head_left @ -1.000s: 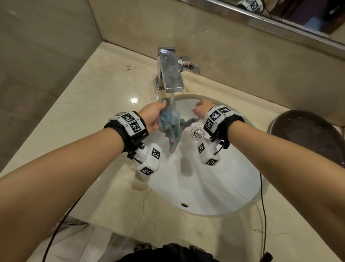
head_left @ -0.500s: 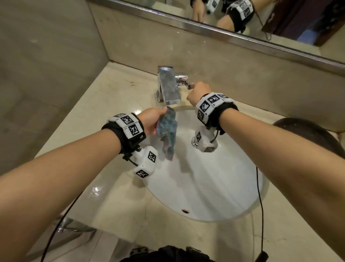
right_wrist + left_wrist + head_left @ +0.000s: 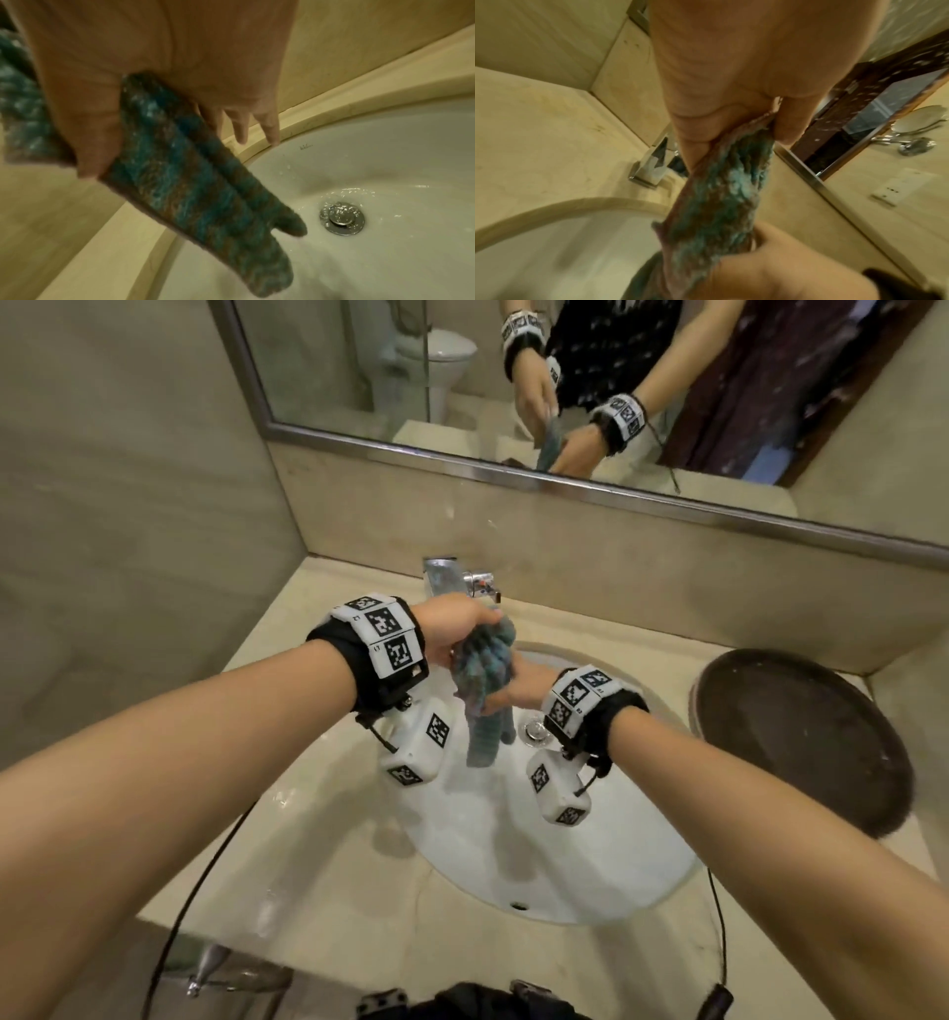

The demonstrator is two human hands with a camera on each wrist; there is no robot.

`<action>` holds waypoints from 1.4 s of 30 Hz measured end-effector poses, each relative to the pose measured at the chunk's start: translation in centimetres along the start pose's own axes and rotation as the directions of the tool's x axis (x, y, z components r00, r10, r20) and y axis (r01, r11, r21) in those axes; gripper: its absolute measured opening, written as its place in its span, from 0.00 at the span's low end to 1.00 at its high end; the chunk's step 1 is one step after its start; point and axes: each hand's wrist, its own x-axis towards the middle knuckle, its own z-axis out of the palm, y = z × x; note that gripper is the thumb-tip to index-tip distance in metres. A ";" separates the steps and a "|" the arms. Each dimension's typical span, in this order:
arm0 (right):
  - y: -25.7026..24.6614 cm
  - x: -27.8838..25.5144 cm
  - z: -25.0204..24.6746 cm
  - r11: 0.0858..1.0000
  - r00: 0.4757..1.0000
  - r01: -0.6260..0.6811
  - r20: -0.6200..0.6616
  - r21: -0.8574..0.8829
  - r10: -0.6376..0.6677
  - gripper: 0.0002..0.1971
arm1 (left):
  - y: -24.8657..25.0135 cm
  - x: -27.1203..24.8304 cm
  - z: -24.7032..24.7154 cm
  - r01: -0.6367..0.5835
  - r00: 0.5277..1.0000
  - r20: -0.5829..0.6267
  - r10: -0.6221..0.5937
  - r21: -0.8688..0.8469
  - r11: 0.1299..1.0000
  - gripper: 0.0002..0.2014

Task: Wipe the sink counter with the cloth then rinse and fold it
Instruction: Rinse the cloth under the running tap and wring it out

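Note:
A wet, teal-and-brown cloth (image 3: 482,670) hangs in a twisted bunch over the white sink (image 3: 565,855), just in front of the chrome faucet (image 3: 445,577). My left hand (image 3: 464,629) grips its top end; in the left wrist view the fingers (image 3: 695,130) pinch the cloth (image 3: 718,192). Lower down, my right hand (image 3: 518,688) wraps around the middle of the bunch. In the right wrist view the thumb (image 3: 90,132) presses the cloth (image 3: 180,172), whose two tails dangle above the drain (image 3: 342,218). No water stream shows at the faucet.
The beige marble counter (image 3: 328,891) surrounds the basin, with wet patches at the front left. A dark round tray (image 3: 801,737) lies on the counter at the right. A mirror (image 3: 359,377) runs along the back wall. Cables hang from both wrists.
One second ago both hands held the cloth under running water. My right hand then went to the faucet handle and has now come back to grip the cloth, which is raised; the stream is gone.

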 end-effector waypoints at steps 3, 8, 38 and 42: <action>-0.7 -1.3 0.0 0.996 0.984 0.062 -0.174 0.059 -0.051 0.40 | 1.6 -1.2 0.1 -0.098 0.995 -0.016 0.098 -0.006 0.995 0.13; -1.3 -3.4 -1.4 0.999 0.932 0.015 -0.361 0.035 -0.001 0.16 | 2.4 -2.4 -1.0 -0.186 0.982 0.010 0.187 -0.088 0.979 0.12; -2.1 -8.7 -7.1 0.818 0.887 0.267 -0.461 0.509 -0.002 0.19 | -3.2 3.9 7.1 -0.251 0.968 0.034 0.249 0.108 0.962 0.15; 1.1 -8.6 -6.6 0.974 0.865 0.138 -0.456 -0.180 -0.207 0.34 | -3.5 5.1 7.4 -0.173 0.983 0.082 0.165 0.105 0.979 0.10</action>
